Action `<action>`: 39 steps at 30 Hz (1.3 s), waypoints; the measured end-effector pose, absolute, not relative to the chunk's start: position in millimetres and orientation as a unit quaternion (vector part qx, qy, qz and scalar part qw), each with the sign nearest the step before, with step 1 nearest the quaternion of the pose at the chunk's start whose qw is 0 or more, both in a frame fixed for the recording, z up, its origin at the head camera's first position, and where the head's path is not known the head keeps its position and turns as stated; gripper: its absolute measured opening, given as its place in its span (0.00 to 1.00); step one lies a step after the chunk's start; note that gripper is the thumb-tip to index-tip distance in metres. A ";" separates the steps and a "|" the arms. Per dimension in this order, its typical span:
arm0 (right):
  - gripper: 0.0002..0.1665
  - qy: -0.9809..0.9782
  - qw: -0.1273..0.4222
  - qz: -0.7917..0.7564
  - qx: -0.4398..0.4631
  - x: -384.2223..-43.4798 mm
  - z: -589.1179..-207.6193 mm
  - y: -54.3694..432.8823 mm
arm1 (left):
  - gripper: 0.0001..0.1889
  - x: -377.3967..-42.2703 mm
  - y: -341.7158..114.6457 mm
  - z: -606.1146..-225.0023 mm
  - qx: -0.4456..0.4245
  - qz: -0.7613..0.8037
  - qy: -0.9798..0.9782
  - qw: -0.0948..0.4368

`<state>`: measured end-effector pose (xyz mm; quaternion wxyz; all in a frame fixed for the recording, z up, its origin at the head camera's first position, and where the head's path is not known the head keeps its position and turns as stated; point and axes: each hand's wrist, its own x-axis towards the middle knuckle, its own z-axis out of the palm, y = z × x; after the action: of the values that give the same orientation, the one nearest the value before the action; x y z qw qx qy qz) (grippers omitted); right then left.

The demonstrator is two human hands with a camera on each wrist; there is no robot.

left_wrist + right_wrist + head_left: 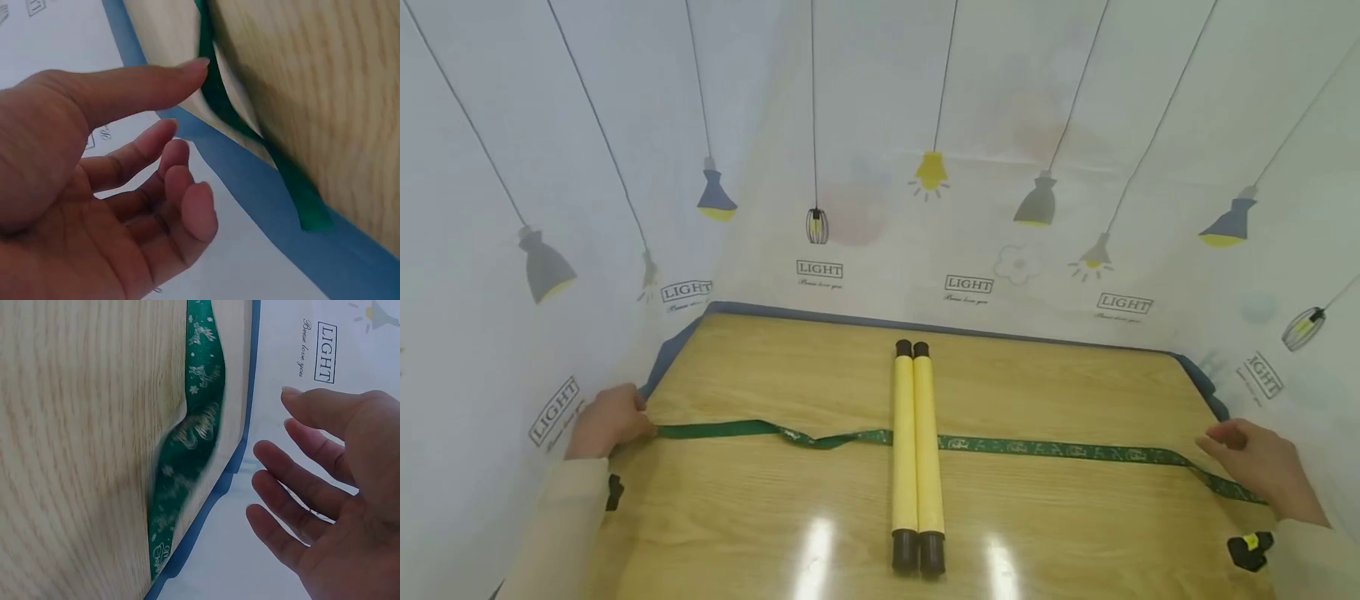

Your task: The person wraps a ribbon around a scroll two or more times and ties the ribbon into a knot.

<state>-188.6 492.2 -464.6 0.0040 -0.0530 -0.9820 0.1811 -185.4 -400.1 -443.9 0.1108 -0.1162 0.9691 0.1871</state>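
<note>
One green reindeer-print ribbon (1060,450), lies from 9 to 3 o'clock across wood-grain table (760,508), passing under paired yellow black-capped tubes (929,450) aligned 12 to 6; left hand (612,421), at 9, has thumb and fingers parted, thumb by ribbon, contact unclear; right hand (1262,462), at 3, spreads its fingers loosely beside ribbon.

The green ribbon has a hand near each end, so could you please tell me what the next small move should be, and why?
I would probably pinch the green ribbon near both ends with the left hand and right hand. It runs beneath the two yellow tubes and out on both sides, and the wrist views show neither hand gripping it.
</note>
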 end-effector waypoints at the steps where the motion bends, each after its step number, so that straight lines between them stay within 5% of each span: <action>1: 0.38 -0.982 0.000 0.183 -0.044 -188.6 -464.2 491.4 | 0.28 -186.0 -397.7 -443.5 -0.114 0.193 0.968 0.117; 4: 0.37 -0.981 -0.012 0.192 -0.028 -190.6 -463.2 487.7 | 0.32 -188.6 -387.5 -443.5 -0.100 0.199 0.968 0.118; 15: 0.33 -0.976 -0.007 0.214 0.030 -197.4 -459.9 440.6 | 0.21 -192.3 -316.5 -445.4 -0.008 0.234 0.968 0.088; 23: 0.26 -0.972 -0.007 0.229 0.056 -201.8 -463.3 392.8 | 0.25 -192.8 -269.8 -455.9 -0.008 0.271 0.955 0.121; 39: 0.34 -0.960 -0.121 0.254 -0.016 -200.1 -483.2 323.7 | 0.34 -193.0 -226.9 -481.0 -0.055 0.325 0.931 0.160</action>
<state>-200.1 323.7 -483.2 -0.1210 -0.0162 -0.9595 0.2538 -193.0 -226.9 -481.0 0.1599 -0.0548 0.9307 0.3245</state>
